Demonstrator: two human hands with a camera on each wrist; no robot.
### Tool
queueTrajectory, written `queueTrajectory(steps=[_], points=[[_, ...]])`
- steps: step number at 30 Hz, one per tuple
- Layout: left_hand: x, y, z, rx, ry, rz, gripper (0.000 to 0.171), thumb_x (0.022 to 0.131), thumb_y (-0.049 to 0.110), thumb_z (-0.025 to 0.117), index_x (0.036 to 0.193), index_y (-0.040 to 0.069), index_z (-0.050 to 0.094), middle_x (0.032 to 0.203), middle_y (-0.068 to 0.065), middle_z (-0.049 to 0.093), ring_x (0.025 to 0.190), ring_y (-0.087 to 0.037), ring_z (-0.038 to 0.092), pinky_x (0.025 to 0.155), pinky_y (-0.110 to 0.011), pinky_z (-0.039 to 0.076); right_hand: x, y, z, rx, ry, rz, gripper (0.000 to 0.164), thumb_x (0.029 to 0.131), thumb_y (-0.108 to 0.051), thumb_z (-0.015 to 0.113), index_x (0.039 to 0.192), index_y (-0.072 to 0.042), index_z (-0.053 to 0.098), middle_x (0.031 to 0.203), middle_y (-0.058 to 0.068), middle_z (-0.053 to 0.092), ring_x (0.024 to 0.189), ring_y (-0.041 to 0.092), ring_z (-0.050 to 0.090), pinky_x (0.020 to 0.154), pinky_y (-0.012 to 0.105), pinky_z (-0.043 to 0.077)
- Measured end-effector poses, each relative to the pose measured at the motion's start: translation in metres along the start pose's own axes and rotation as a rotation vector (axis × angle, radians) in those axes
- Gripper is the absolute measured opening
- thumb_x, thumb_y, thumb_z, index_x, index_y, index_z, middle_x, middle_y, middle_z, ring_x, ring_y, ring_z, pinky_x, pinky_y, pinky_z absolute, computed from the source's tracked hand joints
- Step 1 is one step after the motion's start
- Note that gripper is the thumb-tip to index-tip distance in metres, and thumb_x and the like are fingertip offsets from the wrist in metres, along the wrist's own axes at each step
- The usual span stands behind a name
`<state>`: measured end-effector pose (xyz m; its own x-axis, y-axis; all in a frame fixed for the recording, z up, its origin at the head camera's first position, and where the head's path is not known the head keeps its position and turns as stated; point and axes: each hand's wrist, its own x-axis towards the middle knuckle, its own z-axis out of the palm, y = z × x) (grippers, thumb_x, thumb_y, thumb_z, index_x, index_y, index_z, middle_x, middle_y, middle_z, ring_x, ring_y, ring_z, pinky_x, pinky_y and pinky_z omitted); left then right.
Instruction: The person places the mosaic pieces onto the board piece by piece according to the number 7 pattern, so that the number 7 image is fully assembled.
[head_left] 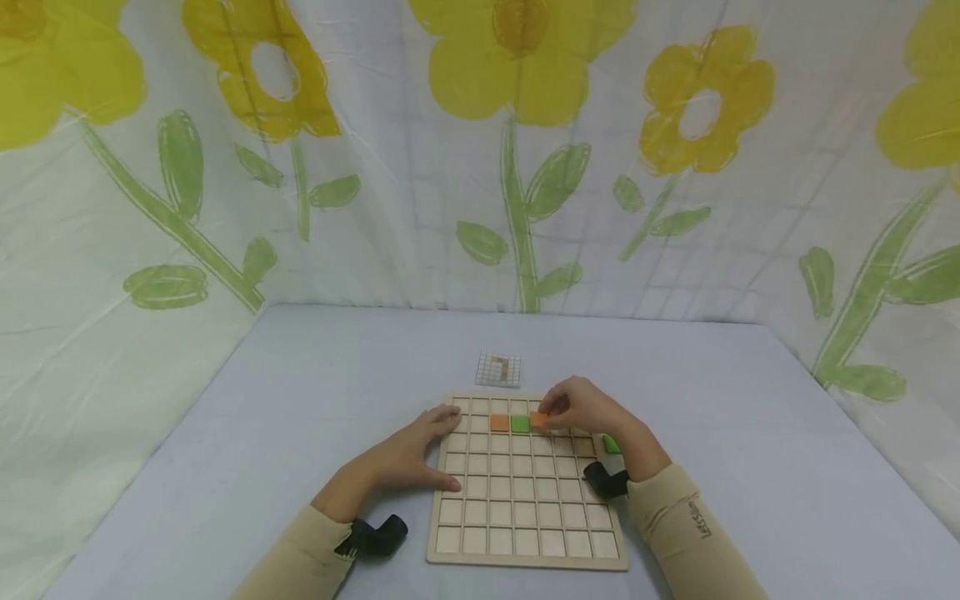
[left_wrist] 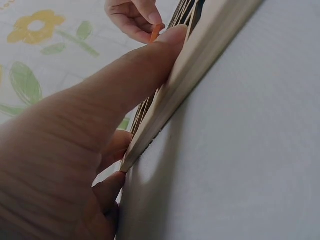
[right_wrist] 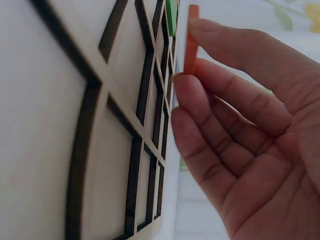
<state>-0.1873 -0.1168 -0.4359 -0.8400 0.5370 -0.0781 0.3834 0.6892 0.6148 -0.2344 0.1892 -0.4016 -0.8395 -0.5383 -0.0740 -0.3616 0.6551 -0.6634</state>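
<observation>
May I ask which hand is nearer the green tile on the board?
The right hand: it pinches an orange tile beside the green tile; the left hand rests at the left edge of the board.

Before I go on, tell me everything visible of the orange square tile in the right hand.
The orange square tile is thin, flat and plain; its material is unclear. The right hand pinches it between thumb and fingers. Seen edge-on from the right wrist, it is held just off the pale wooden grid board; the head view puts it right of a green square tile.
</observation>
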Motion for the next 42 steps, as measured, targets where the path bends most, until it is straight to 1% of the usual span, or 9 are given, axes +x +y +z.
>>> queueTrajectory(steps=[4, 11, 14, 20, 26, 31, 42], points=[[-0.0005, 0.0008, -0.0002, -0.009, 0.005, -0.007, 0.100, 0.063, 0.054, 0.078, 0.145, 0.014, 0.035, 0.155, -0.001, 0.022, 0.145, -0.030, 0.012, 0.116, -0.052, 0.017, -0.0004, 0.0013, 0.0015, 0.003, -0.002, 0.008, 0.017, 0.080, -0.015, 0.072, 0.093, -0.004, 0.071, 0.080, 0.003, 0.068, 0.071, 0.009, 0.060, 0.062, 0.023, 0.052], [-0.0008, 0.0017, 0.0000, 0.006, 0.009, -0.042, 0.105, 0.062, 0.055, 0.078, 0.147, 0.018, 0.029, 0.156, -0.002, 0.022, 0.145, -0.030, 0.013, 0.117, -0.051, 0.017, -0.0004, 0.0039, 0.0032, 0.000, 0.006, -0.012, 0.016, 0.080, -0.016, 0.073, 0.092, -0.006, 0.070, 0.081, 0.002, 0.067, 0.071, 0.008, 0.059, 0.063, 0.022, 0.052], [-0.0005, 0.0015, 0.0000, 0.012, 0.008, -0.042, 0.104, 0.063, 0.054, 0.078, 0.147, 0.016, 0.030, 0.156, -0.004, 0.021, 0.144, -0.032, 0.013, 0.116, -0.052, 0.017, -0.0002, 0.0043, 0.0033, -0.010, 0.011, -0.022, 0.016, 0.080, -0.016, 0.073, 0.092, -0.006, 0.070, 0.082, 0.002, 0.067, 0.072, 0.008, 0.059, 0.064, 0.023, 0.052], [-0.0007, 0.0014, -0.0005, 0.014, 0.005, -0.040, 0.104, 0.063, 0.054, 0.078, 0.147, 0.016, 0.030, 0.156, -0.005, 0.020, 0.144, -0.032, 0.013, 0.116, -0.052, 0.017, -0.0005, 0.0038, 0.0033, -0.023, 0.013, -0.026, 0.016, 0.080, -0.017, 0.073, 0.092, -0.006, 0.070, 0.081, 0.002, 0.066, 0.072, 0.008, 0.059, 0.064, 0.023, 0.052], [-0.0008, 0.0006, 0.0000, 0.004, 0.000, -0.037, 0.104, 0.063, 0.055, 0.078, 0.147, 0.016, 0.030, 0.156, -0.004, 0.020, 0.144, -0.033, 0.013, 0.116, -0.053, 0.018, -0.0013, 0.0025, 0.0037, -0.016, 0.012, -0.030, 0.016, 0.080, -0.015, 0.073, 0.093, -0.006, 0.069, 0.081, 0.002, 0.065, 0.072, 0.009, 0.059, 0.066, 0.023, 0.052], [0.0002, -0.0006, 0.0004, 0.009, 0.000, -0.031, 0.104, 0.063, 0.056, 0.077, 0.146, 0.016, 0.031, 0.156, -0.002, 0.021, 0.145, -0.032, 0.012, 0.116, -0.053, 0.018, -0.0012, 0.0028, 0.0042, -0.010, 0.015, -0.014, 0.016, 0.080, -0.016, 0.073, 0.093, -0.007, 0.069, 0.082, 0.002, 0.065, 0.073, 0.009, 0.058, 0.066, 0.024, 0.052], [-0.0008, 0.0010, -0.0001, 0.011, -0.023, -0.044, 0.103, 0.064, 0.057, 0.076, 0.147, 0.016, 0.029, 0.157, 0.003, 0.015, 0.146, -0.030, 0.006, 0.117, -0.051, 0.013, -0.0018, 0.0023, 0.0041, -0.003, 0.009, -0.013, 0.017, 0.080, -0.016, 0.073, 0.093, -0.006, 0.069, 0.082, 0.002, 0.065, 0.072, 0.009, 0.058, 0.065, 0.024, 0.051]])
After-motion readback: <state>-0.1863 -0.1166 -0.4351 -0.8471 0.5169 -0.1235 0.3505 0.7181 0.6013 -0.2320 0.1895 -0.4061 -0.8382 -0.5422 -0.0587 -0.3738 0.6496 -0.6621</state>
